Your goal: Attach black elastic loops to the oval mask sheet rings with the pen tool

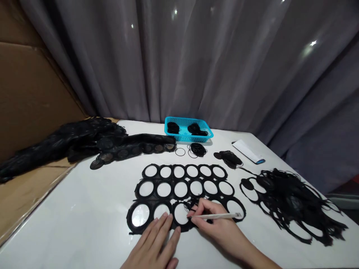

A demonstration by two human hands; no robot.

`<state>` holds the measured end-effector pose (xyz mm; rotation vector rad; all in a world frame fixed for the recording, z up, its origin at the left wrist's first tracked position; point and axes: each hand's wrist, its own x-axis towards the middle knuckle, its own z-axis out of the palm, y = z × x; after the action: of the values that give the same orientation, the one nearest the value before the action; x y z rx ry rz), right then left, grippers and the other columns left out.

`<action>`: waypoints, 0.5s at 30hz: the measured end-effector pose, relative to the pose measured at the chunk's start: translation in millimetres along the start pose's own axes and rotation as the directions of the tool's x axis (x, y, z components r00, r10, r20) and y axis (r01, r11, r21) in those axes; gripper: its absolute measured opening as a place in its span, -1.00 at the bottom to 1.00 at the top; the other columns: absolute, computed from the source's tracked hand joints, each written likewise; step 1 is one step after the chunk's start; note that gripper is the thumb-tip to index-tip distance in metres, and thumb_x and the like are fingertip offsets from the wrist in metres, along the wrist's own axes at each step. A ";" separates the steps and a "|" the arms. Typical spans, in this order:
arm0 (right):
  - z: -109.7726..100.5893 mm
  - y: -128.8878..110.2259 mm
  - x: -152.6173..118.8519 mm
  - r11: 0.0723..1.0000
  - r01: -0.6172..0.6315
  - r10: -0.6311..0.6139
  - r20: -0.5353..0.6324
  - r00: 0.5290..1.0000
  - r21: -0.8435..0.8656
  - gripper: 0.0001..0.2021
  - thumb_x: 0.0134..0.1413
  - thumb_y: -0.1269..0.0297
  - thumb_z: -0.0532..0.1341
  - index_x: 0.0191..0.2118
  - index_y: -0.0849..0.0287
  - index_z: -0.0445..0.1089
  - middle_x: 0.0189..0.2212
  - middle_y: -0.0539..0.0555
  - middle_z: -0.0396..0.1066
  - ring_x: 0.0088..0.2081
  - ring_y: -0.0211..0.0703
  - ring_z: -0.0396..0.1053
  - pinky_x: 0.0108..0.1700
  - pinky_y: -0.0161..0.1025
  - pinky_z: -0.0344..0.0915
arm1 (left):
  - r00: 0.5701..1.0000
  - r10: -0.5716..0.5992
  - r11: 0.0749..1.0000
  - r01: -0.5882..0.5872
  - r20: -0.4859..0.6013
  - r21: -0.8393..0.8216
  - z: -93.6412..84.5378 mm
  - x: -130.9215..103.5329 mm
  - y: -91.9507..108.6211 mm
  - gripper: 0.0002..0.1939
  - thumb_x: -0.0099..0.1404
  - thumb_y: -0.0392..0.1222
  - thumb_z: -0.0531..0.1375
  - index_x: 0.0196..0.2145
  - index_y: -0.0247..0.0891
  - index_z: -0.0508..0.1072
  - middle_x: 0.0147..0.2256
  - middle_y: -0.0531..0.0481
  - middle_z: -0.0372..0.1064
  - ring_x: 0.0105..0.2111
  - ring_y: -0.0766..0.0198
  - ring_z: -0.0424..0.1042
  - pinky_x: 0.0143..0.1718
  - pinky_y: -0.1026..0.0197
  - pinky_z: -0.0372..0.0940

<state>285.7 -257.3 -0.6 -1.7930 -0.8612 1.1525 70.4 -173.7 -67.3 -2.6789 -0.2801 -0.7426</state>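
A black sheet with rows of round rings (181, 200) lies flat on the white table; the white tabletop shows through the holes. My left hand (157, 241) rests on the front row with fingers stretched out, pressing near its left-middle rings. In a pinch, my right hand (214, 224) holds a slim white pen-like tool (221, 216), its tip down at the rim of a front-row ring. Thin black strands (192, 203) bunch just beyond the right fingers. My right hand covers part of the front row.
A blue basket (189, 138) holding black bundles stands at the back, with black loops (198, 149) before it. Black ring scraps (291, 205) heap at right, near a white packet (248, 151). More black sheets (84, 138) reach from the cardboard (33, 56) at left.
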 end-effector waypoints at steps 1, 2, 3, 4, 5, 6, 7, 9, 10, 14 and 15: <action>-1.0 2.0 1.1 0.998 -0.012 0.012 -0.003 1.000 0.061 -0.73 0.00 0.13 0.38 -0.49 0.17 0.35 -0.28 -0.01 0.53 -0.14 -0.24 0.45 -0.11 -0.44 0.25 | 1.000 0.011 1.000 -0.011 -0.001 0.009 1.1 -0.4 -0.5 -0.57 0.38 -0.12 -0.01 0.13 -0.16 0.43 0.16 -0.19 0.29 0.10 0.07 0.40 -0.11 0.14 0.52; -1.9 3.5 2.4 0.989 -0.027 0.028 -0.007 1.000 0.145 -0.69 -0.03 0.11 0.41 -0.49 0.18 0.33 -0.30 0.00 0.52 -0.15 -0.24 0.45 -0.14 -0.46 0.26 | 1.000 0.018 1.000 -0.018 -0.005 0.013 2.2 -0.8 -0.9 -0.56 0.38 -0.11 0.00 0.14 -0.15 0.42 0.18 -0.18 0.27 0.10 0.07 0.40 -0.12 0.14 0.52; -2.8 4.6 3.8 0.970 -0.044 0.049 -0.014 0.999 0.241 -0.66 -0.05 0.09 0.43 -0.49 0.18 0.31 -0.34 0.01 0.52 -0.19 -0.26 0.45 -0.17 -0.48 0.27 | 1.000 0.023 1.000 -0.023 -0.001 0.015 3.2 -1.3 -1.4 -0.56 0.38 -0.09 0.01 0.15 -0.15 0.41 0.19 -0.17 0.26 0.10 0.06 0.39 -0.11 0.13 0.52; -3.5 5.2 5.3 0.940 -0.059 0.072 -0.027 0.997 0.336 -0.64 -0.07 0.08 0.44 -0.48 0.17 0.29 -0.36 0.02 0.51 -0.25 -0.30 0.43 -0.21 -0.49 0.28 | 1.000 0.028 1.000 -0.028 0.001 0.014 4.0 -1.7 -1.8 -0.55 0.38 -0.07 0.02 0.16 -0.14 0.40 0.19 -0.16 0.26 0.11 0.06 0.39 -0.11 0.13 0.51; -4.1 5.2 6.9 0.908 -0.065 0.093 -0.047 0.995 0.413 -0.62 -0.07 0.06 0.44 -0.46 0.17 0.27 -0.37 0.01 0.50 -0.34 -0.35 0.40 -0.26 -0.51 0.28 | 1.000 0.031 0.999 -0.031 0.005 0.014 4.8 -2.1 -2.2 -0.55 0.38 -0.06 0.03 0.16 -0.14 0.40 0.19 -0.16 0.26 0.11 0.05 0.39 -0.11 0.12 0.51; -4.3 4.8 8.4 0.886 -0.059 0.106 -0.075 0.992 0.460 -0.62 -0.07 0.04 0.44 -0.45 0.16 0.26 -0.36 0.01 0.50 -0.41 -0.39 0.36 -0.30 -0.51 0.28 | 0.999 0.036 0.999 -0.036 0.009 0.011 5.4 -2.3 -2.6 -0.55 0.38 -0.04 0.03 0.16 -0.15 0.39 0.19 -0.17 0.26 0.11 0.05 0.39 -0.11 0.12 0.51; -4.2 4.0 9.7 0.881 -0.047 0.106 -0.098 0.990 0.471 -0.62 -0.06 0.03 0.43 -0.45 0.16 0.27 -0.33 0.01 0.51 -0.44 -0.42 0.34 -0.32 -0.52 0.27 | 0.999 0.038 0.999 -0.038 0.016 0.010 6.0 -2.4 -2.9 -0.55 0.38 -0.04 0.04 0.16 -0.15 0.39 0.18 -0.17 0.27 0.11 0.04 0.38 -0.10 0.12 0.51; -2.5 2.2 11.3 0.914 -0.040 0.084 -0.092 0.992 0.405 -0.63 -0.07 0.04 0.43 -0.46 0.17 0.30 -0.25 0.03 0.51 -0.38 -0.39 0.39 -0.33 -0.51 0.28 | 0.999 0.043 0.999 -0.044 0.028 0.007 7.2 -2.4 -3.5 -0.54 0.39 -0.02 0.05 0.17 -0.15 0.38 0.18 -0.17 0.27 0.12 0.03 0.37 -0.09 0.13 0.50; -0.9 1.6 11.5 0.937 -0.043 0.071 -0.066 0.995 0.347 -0.65 -0.07 0.06 0.44 -0.48 0.18 0.32 -0.24 0.03 0.52 -0.31 -0.34 0.43 -0.29 -0.50 0.30 | 0.998 0.047 0.999 -0.047 0.030 0.001 7.8 -2.2 -3.7 -0.54 0.39 -0.01 0.05 0.18 -0.15 0.37 0.18 -0.17 0.27 0.12 0.03 0.37 -0.08 0.13 0.49; 6.5 2.3 10.0 0.995 -0.058 0.054 0.059 0.997 0.082 -0.74 -0.09 0.12 0.41 -0.53 0.17 0.40 -0.34 0.03 0.55 -0.21 -0.24 0.48 -0.16 -0.43 0.31 | 0.998 0.049 0.998 -0.048 0.032 -0.032 9.3 -2.1 -3.8 -0.56 0.41 -0.02 0.02 0.18 -0.13 0.37 0.17 -0.16 0.28 0.12 0.03 0.36 -0.07 0.12 0.48; 7.6 3.1 9.8 0.998 -0.050 0.047 0.066 0.997 0.035 -0.76 -0.09 0.14 0.39 -0.54 0.16 0.41 -0.35 0.02 0.55 -0.23 -0.24 0.48 -0.16 -0.42 0.30 | 0.998 0.045 0.998 -0.043 0.040 -0.034 9.2 -2.2 -3.7 -0.56 0.41 -0.02 0.02 0.18 -0.12 0.38 0.17 -0.16 0.29 0.13 0.03 0.36 -0.07 0.12 0.48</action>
<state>282.3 -248.2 -9.0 -1.7632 -0.8329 1.2562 71.7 -167.0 -74.9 -2.7244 -0.2202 -0.6855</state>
